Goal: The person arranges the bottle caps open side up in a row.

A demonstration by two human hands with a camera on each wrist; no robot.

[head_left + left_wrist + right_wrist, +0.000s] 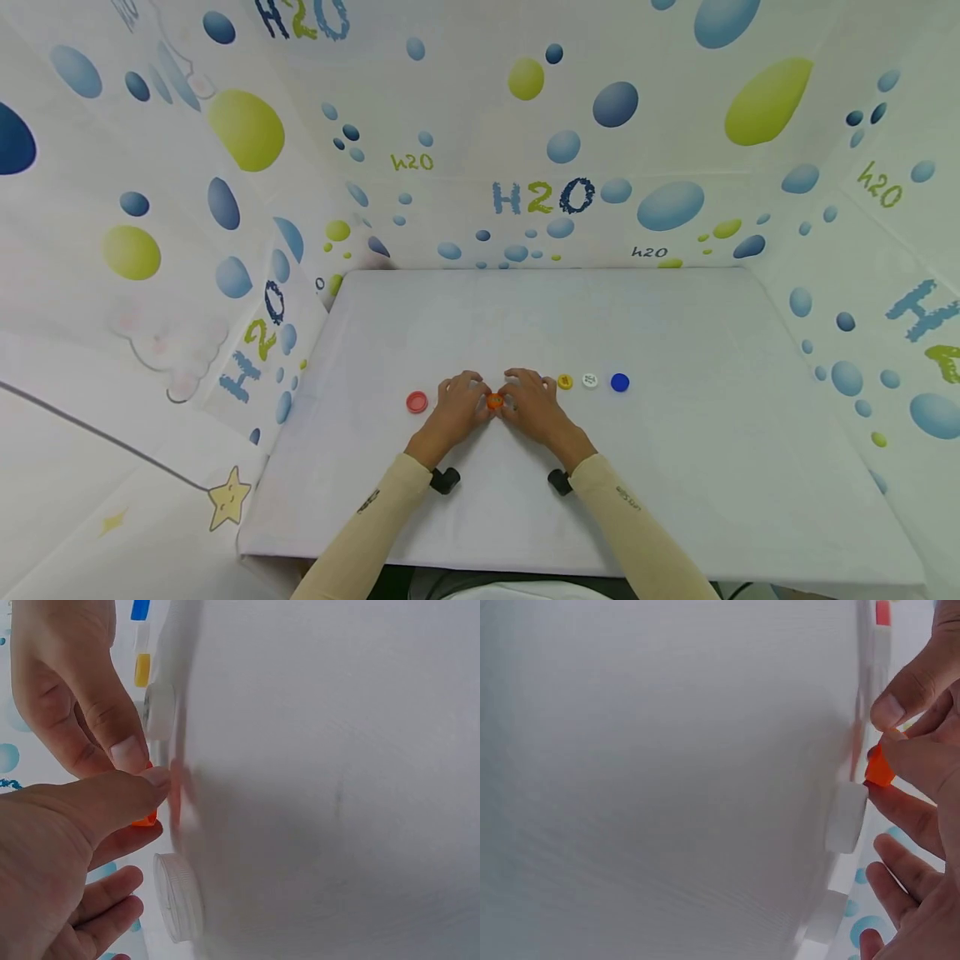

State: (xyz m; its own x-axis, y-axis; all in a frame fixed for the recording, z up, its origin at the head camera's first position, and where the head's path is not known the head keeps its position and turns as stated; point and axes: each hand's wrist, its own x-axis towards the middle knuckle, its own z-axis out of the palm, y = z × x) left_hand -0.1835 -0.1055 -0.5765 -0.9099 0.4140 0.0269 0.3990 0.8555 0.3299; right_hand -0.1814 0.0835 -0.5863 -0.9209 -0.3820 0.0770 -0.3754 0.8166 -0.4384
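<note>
Both hands meet over a small orange cap [495, 401], also in the right wrist view as an orange cap [880, 769]. My left hand [459, 408] pinches it between thumb and forefinger, the other fingers loosely bent. From the other side my right hand [534, 407] pinches it with thumb and forefinger. Thumb tips almost meet over it, hiding much of it in the left wrist view. Near the left fingers stands a clear ridged cap [178, 898]. Close to the right forefinger is a white cap [847, 817].
On the white-covered table [525, 317], a red cap [417, 402] lies left of the hands. To their right sit a yellow cap [565, 382], a white button-like cap [590, 381] and a blue cap [619, 382]. Patterned cloth walls [465, 183] border the table.
</note>
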